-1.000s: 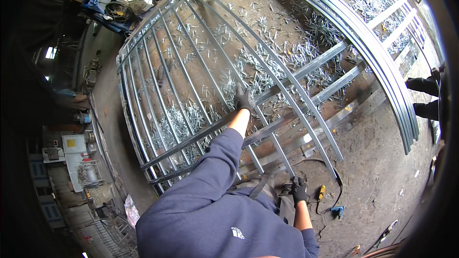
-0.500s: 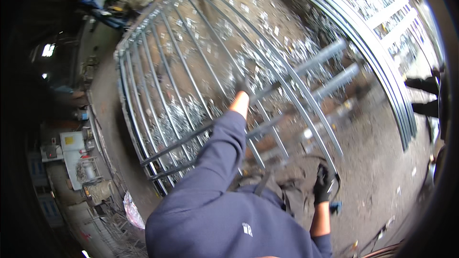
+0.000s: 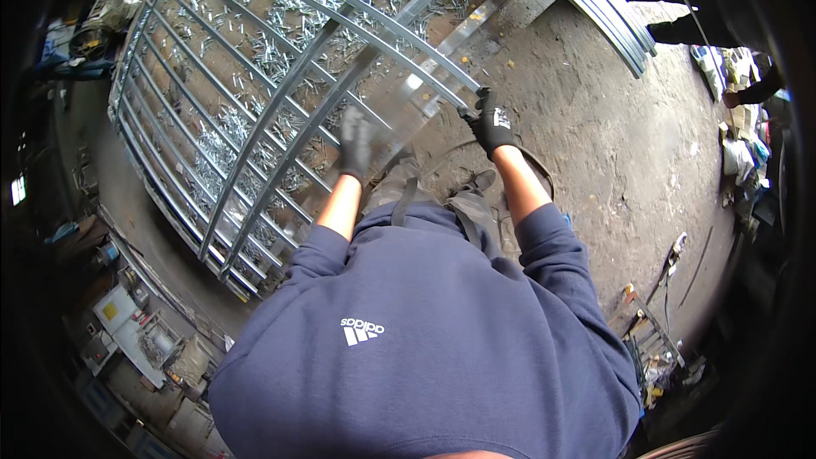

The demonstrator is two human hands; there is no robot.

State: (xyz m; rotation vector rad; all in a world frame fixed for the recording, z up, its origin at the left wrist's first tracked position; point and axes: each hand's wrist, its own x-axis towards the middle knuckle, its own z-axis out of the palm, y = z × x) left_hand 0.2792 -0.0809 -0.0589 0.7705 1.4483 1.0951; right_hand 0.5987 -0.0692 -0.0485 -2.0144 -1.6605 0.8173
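1. Large grey galvanised steel gate frame with curved top rail and parallel round bars (image 3: 255, 110): lying flat on dirty concrete workshop floor (image 3: 595, 153), ahead and to the left.
2. Right hand in black work glove (image 3: 491, 121): closed around end of one thin curved bar at near edge of frame.
3. Left hand in black work glove (image 3: 355, 144): blurred, over or on a cross bar near frame's lower edge; cannot tell how far open or whether gripping.
4. Judged handling: heavy, rigid, awkwardly wide; bare metal likely slick, welded ends possibly sharp, so gloves useful.
5. Judged best hold: thick outer rail or flat cross rails, hands spread wide apart; thin bars may flex.
6. Small bright metal offcuts (image 3: 272, 51): scattered under bars.
7. Stack of curved grey steel rails (image 3: 595, 0): well apart, upper right.
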